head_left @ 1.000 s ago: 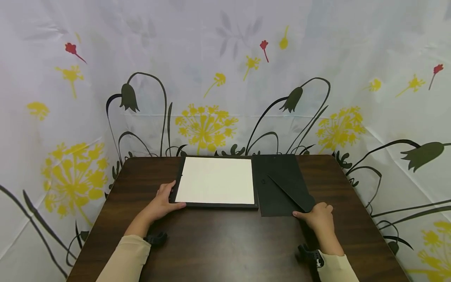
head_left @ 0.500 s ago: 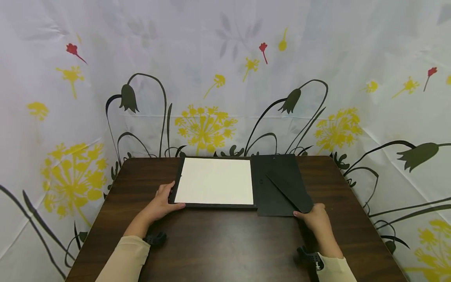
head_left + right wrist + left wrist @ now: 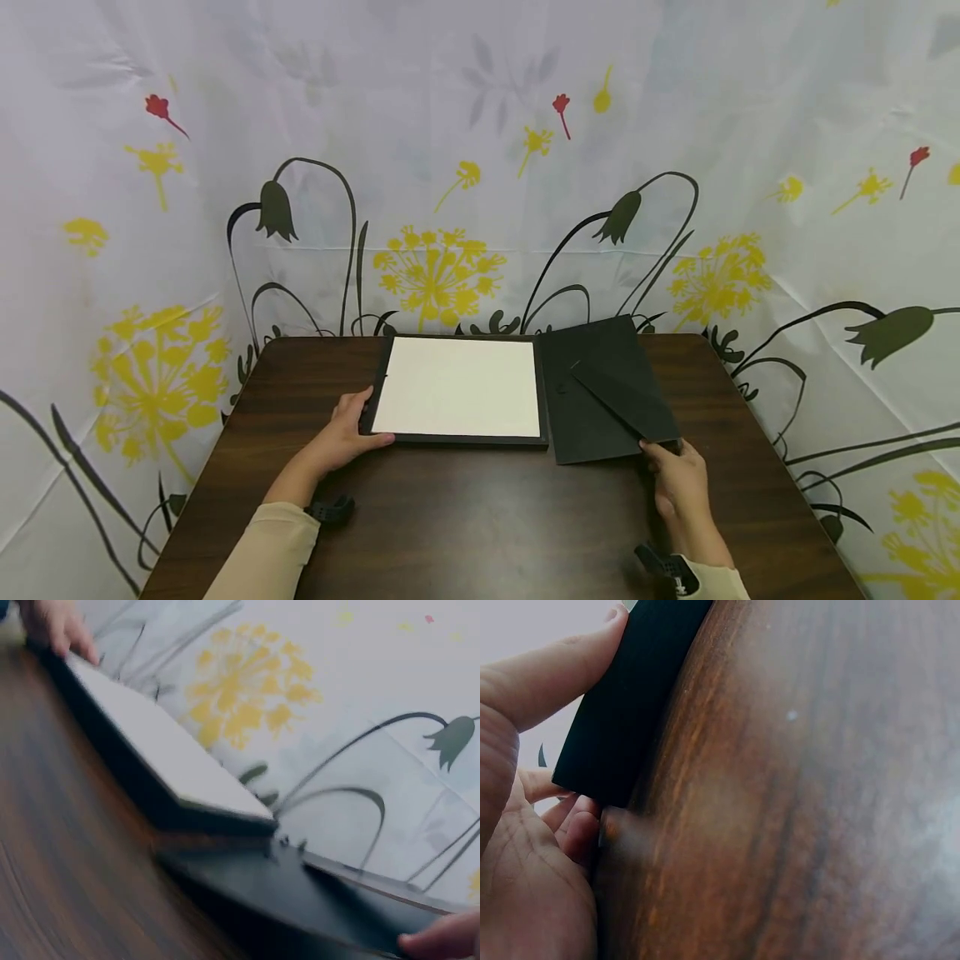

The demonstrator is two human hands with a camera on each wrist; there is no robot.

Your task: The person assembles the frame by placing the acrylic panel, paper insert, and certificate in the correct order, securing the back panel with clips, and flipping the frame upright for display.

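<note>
I've got my left hand [image 3: 347, 431] gripping the black frame [image 3: 468, 441] at its near left corner, thumb along the front edge, and the frame lies on the brown surface [image 3: 480, 521] with a cream panel [image 3: 457, 386] inside it. Over here, my right hand [image 3: 682, 485] pinches the black board [image 3: 573, 348] at its near right corner, by the end of the slanting flap [image 3: 626, 402]. That board sits askew, just beside the frame's right edge.
</note>
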